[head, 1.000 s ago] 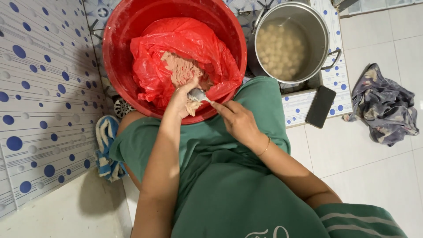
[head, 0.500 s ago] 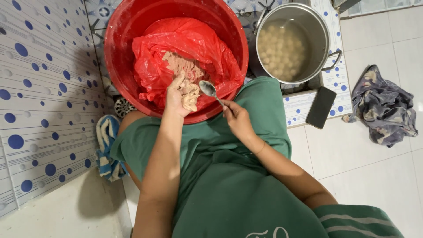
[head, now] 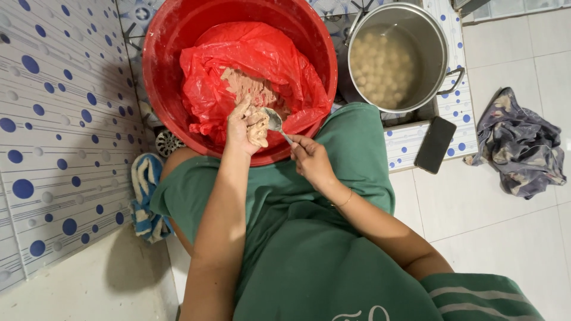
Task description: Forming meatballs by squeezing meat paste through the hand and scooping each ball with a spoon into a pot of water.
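Observation:
A big red basin (head: 172, 53) stands in front of me, lined with a red plastic bag (head: 267, 59) that holds pinkish ground paste (head: 247, 89). My left hand (head: 242, 126) is over the basin's near rim, squeezing a lump of that paste. My right hand (head: 310, 159) grips a metal spoon (head: 275, 120) by its handle, and the spoon's bowl touches the paste at my left hand. To the right a steel pot (head: 397, 56) holds cloudy water with several pale balls floating in it.
A black phone (head: 435, 144) lies on the dotted tile step by the pot. A crumpled grey cloth (head: 522, 142) lies on the white floor at right. A blue-striped towel (head: 146, 196) sits by my left knee, beside the dotted tile wall (head: 47, 131).
The spoon moved from under my left hand out to its right side, and now rests against the paste squeezed from the fist. Both hands stay over the basin's near edge.

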